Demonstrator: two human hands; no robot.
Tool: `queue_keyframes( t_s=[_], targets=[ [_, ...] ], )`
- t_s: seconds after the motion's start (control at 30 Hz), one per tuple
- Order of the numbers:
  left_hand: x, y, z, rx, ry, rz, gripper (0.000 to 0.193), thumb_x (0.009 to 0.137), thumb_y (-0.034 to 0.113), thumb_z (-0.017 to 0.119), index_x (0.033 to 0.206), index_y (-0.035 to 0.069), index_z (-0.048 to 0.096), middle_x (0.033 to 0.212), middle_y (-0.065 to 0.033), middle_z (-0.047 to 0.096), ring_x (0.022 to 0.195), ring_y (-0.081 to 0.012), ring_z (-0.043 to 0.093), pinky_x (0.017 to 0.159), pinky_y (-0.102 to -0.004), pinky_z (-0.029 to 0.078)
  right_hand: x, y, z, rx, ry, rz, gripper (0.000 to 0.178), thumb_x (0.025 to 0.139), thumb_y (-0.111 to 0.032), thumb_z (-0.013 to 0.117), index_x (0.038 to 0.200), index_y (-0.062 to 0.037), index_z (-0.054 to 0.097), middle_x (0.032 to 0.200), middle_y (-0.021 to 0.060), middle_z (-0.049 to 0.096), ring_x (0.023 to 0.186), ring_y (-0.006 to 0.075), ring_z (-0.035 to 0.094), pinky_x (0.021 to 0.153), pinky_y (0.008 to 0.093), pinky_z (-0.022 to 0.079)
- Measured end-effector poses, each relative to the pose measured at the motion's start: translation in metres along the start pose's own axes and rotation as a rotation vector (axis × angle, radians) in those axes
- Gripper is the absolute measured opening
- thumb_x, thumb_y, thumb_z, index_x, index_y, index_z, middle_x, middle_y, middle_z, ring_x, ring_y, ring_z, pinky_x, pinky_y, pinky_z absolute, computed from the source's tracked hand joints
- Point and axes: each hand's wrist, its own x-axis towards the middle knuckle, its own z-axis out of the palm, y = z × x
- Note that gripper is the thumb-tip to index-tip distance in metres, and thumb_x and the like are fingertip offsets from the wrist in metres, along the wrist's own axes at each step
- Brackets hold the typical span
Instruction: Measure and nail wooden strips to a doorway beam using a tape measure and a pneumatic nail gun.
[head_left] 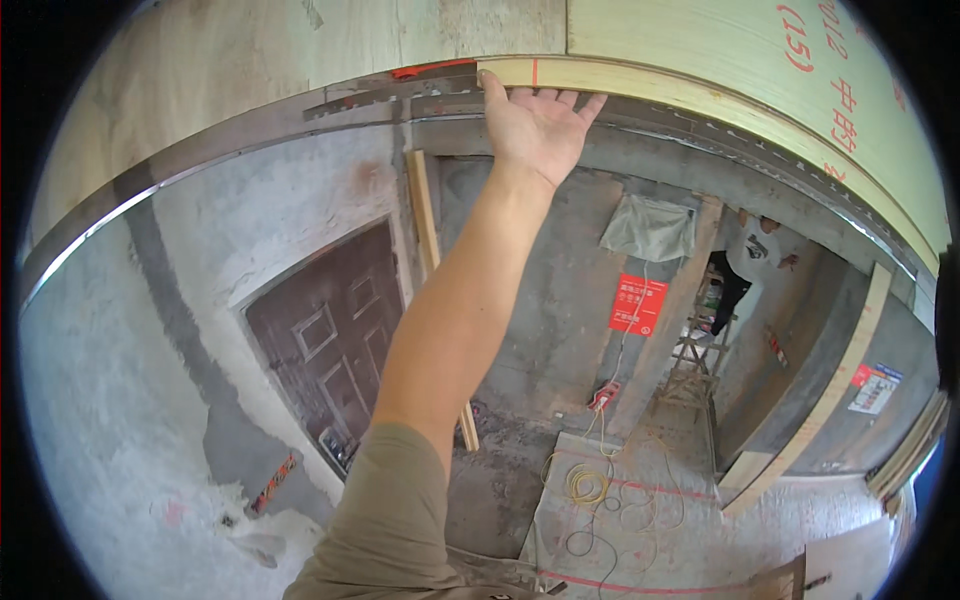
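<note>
My left hand (540, 130) is raised overhead, palm toward me, at the end of a pale wooden strip (620, 78). The thumb presses near the strip's end, and the other fingers curl at its lower edge, partly hidden by it. A short red line crosses the strip above the fingers. Over it spreads a pale yellow-green panel (680, 35) with red print; a plain plywood panel (400, 35) adjoins it on the left. A grey metal-looking rail (220, 145) runs curved beneath the panels. Of my right hand nothing shows.
A brown panelled door (330, 330) is at left, beside an upright timber (424, 215). Another person (752, 250) is up on a wooden stand (690, 370) at the right. Coiled yellow cable (586, 484) lies on the floor. A timber (820, 410) leans near the right wall.
</note>
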Motion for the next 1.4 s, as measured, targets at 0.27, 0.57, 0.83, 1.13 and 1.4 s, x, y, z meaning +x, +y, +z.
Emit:
queue_keyframes(
  t_s=[0.27,0.57,0.83,1.13,1.4],
  targets=[
    [0.026,-0.011,-0.005,-0.063,-0.182,0.13,0.079,0.097,0.067,0.021,0.153,0.011,0.02,0.157,-0.0118,0.026,0.145,-0.0328,0.023,0.118,-0.0573,0.019,-0.014,0.023,-0.026,0.14,0.038,0.044,0.068,0.088,-0.045,0.063,0.146,-0.0151,0.04,0.128,0.0217,0.058,0.106,0.0292,0.065,0.094,0.0577,0.047],
    [0.028,-0.01,-0.011,-0.144,-0.237,0.138,0.074,0.099,0.063,0.022,0.151,0.011,0.024,0.155,-0.0146,0.029,0.142,-0.0361,0.028,0.115,-0.0602,0.026,0.002,0.05,-0.091,0.263,0.035,0.01,0.072,0.088,-0.05,0.061,0.147,-0.0145,0.039,0.129,0.0226,0.058,0.102,0.0278,0.066,0.094,0.0571,0.047],
    [0.026,-0.014,0.0,-0.173,-0.253,0.149,0.071,0.101,0.059,0.024,0.151,0.009,0.024,0.154,-0.0156,0.03,0.142,-0.0361,0.028,0.115,-0.0607,0.027,-0.004,0.091,-0.126,0.432,0.064,-0.009,0.075,0.088,-0.054,0.06,0.148,-0.0138,0.037,0.129,0.0234,0.058,0.099,0.0266,0.068,0.095,0.0565,0.047],
    [0.02,-0.005,-0.007,-0.095,-0.276,0.105,0.072,0.102,0.058,0.023,0.152,0.007,0.018,0.155,-0.0164,0.026,0.143,-0.0349,0.026,0.114,-0.0627,0.027,-0.355,-0.137,-0.328,0.26,1.202,-0.313,0.036,0.073,-0.014,0.077,0.102,0.0022,0.063,0.08,0.0213,0.066,0.073,0.0319,0.064,0.069,0.0436,0.049],
    [0.009,-0.002,0.004,-0.112,-0.06,0.031,0.07,0.102,0.057,0.03,0.149,0.006,0.022,0.148,-0.0157,0.032,0.141,-0.031,0.029,0.109,-0.0666,0.031,-0.593,-0.303,-0.378,0.34,1.487,-0.8,0.017,0.085,-0.007,0.066,0.1,-0.0037,0.057,0.076,0.0004,0.056,0.063,0.0118,0.049,0.057,0.0301,0.041]
  ],
)
